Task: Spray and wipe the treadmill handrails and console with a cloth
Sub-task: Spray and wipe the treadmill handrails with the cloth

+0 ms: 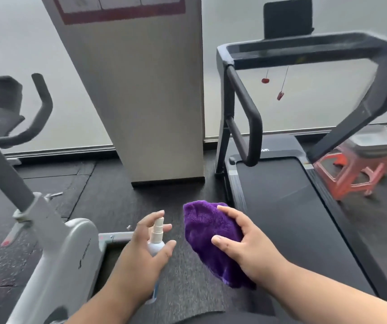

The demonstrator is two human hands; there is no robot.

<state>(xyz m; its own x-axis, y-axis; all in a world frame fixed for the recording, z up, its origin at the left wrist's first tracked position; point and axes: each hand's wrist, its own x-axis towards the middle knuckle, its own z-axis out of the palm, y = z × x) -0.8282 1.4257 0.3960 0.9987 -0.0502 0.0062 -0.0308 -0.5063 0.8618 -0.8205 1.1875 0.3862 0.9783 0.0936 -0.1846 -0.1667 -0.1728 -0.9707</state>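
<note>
1. The left hand (141,249) gripped a small white spray bottle (157,237), fingers curled round its body, the index finger raised over the nozzle, which pointed up and away from the person.
2. The right hand (246,244) held a bunched purple microfibre cloth (207,232), thumb and fingers clamped across its top, with the cloth's lower end hanging loose beneath the palm.
3. Bottle and cloth were near each other but apart, both held low over the dark floor mat (108,197).
4. The treadmill (288,197) stood ahead and to the right, its belt just beyond the cloth; neither hand touched it.
5. Its left handrail (246,101) curved down from the console (305,47), under which a red safety clip (280,95) hung on a cord.
6. An exercise bike (54,242) stood at the left, a pillar (145,101) rose between the two machines, and an orange stool (351,176) sat beyond the treadmill on the right.
</note>
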